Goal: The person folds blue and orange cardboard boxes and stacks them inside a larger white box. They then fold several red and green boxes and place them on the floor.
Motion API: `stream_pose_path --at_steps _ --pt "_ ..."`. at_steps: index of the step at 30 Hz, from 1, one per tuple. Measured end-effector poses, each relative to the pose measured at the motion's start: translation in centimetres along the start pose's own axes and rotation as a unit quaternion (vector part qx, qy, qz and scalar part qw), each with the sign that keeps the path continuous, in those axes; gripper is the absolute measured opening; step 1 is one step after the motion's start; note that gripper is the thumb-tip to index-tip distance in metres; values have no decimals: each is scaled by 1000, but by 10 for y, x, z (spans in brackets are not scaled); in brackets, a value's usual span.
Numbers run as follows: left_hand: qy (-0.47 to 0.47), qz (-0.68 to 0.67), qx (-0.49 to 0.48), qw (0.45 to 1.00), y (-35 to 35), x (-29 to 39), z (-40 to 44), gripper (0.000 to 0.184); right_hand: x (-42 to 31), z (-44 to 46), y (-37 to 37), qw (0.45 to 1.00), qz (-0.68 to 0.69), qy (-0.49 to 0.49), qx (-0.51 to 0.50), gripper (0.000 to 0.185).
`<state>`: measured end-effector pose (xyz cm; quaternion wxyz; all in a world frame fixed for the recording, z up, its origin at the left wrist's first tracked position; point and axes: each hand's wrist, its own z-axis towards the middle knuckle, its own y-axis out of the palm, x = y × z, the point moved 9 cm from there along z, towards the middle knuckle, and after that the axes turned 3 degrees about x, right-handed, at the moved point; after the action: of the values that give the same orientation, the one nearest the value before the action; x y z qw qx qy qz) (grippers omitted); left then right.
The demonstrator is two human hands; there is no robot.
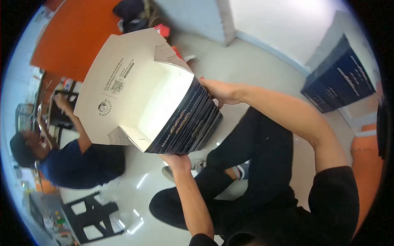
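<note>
A stack of nested food boxes [186,123], dark navy outside with white print, is held up in front of me. The top box [160,102] stands open, showing its cream inside. Its wide lid flap [119,69] is folded back and carries a printed face logo and a QR code. My left hand [178,162] grips the stack from its lower side. On the opposite side, my right hand [220,90] is closed around the stack's edge; part of its fingers is hidden behind the boxes.
Another navy box stack [340,82] stands by the wall at right. A co-worker in a dark cap and shirt [78,164] is at left. An orange tabletop [78,37] lies at upper left, dark bags [133,16] beside it. A black frame-like piece [92,217] is at lower left.
</note>
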<state>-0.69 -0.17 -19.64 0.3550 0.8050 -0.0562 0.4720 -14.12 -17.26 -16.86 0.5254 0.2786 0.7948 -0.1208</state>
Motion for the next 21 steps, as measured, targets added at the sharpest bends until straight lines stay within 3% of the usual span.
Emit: stream_pose_path --at_steps 2,6,8,9,11,12,13,14,15,17,19,21 --pt "-15 28 -54 998 34 -26 4 59 3 -25 -46 1000 -11 -5 11 74" --pt "-119 85 -101 984 102 -83 8 64 -8 -98 -122 982 -22 -109 154 80" --pt "-110 133 -196 965 149 -108 15 68 -34 -158 -161 898 72 -333 280 83" --pt "-130 158 -242 949 168 -124 23 71 -38 -174 -174 895 65 -331 293 83" --pt "-174 157 -328 915 220 -149 18 83 -70 -234 -180 766 -168 -505 361 73" --pt "-208 147 -365 895 237 -161 10 87 -74 -251 -181 763 -175 -502 367 73" --pt "-212 178 -372 886 244 -174 10 94 -81 -260 -165 702 -402 -411 420 66" --pt "-174 213 -391 878 249 -186 13 96 -81 -259 -157 595 -600 -293 447 59" --pt "-172 240 -417 859 248 -197 10 95 -78 -261 -163 595 -573 -303 475 39" --pt "-174 300 -456 819 234 -208 3 94 -65 -265 -180 563 -578 -279 520 39" --pt "-173 383 -414 808 194 -213 7 76 -64 -275 -188 503 -583 -281 572 36" --pt "-164 450 -382 791 150 -208 7 68 -64 -275 -193 503 -581 -251 589 36"
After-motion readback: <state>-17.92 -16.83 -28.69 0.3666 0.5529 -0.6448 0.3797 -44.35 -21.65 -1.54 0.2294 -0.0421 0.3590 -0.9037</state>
